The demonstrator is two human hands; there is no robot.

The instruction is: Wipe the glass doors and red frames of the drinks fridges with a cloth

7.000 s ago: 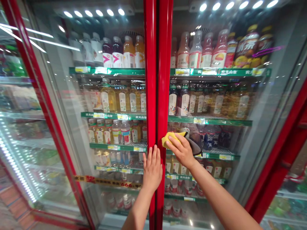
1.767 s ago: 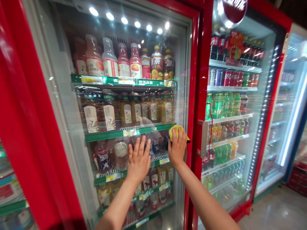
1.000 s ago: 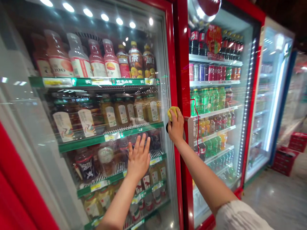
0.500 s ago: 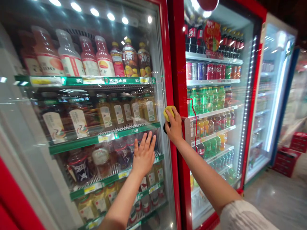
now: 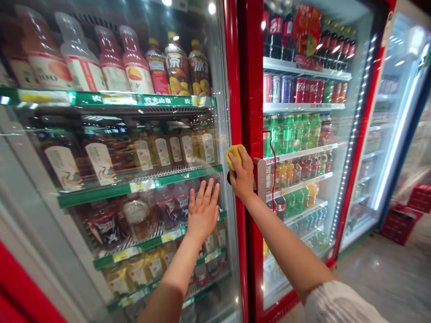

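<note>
My right hand point(image 5: 241, 172) is closed around a yellow sponge point(image 5: 235, 156), which sits against the red door frame point(image 5: 235, 85) of the left drinks fridge. A dark round piece shows just below the sponge, partly hidden by the hand. Fingers stretched and slightly spread, my left hand point(image 5: 203, 211) lies flat on or just in front of the glass door point(image 5: 134, 116); nothing is in it. Bottled drinks stand on shelves behind this glass. Right of my right hand is a grey door handle point(image 5: 261, 179) on the neighbouring fridge.
A second red fridge holds cans point(image 5: 307, 90) and green bottles point(image 5: 288, 130) behind glass. A thin red cord point(image 5: 275, 166) hangs by its handle. Farther right stand another lit fridge point(image 5: 373, 152) and red boxes point(image 5: 399, 224) on the grey floor point(image 5: 377, 273).
The view has moved nearer and shifted a little. My right hand and the sponge remain at the red frame, slightly farther left in view. My left hand stays spread at the glass.
</note>
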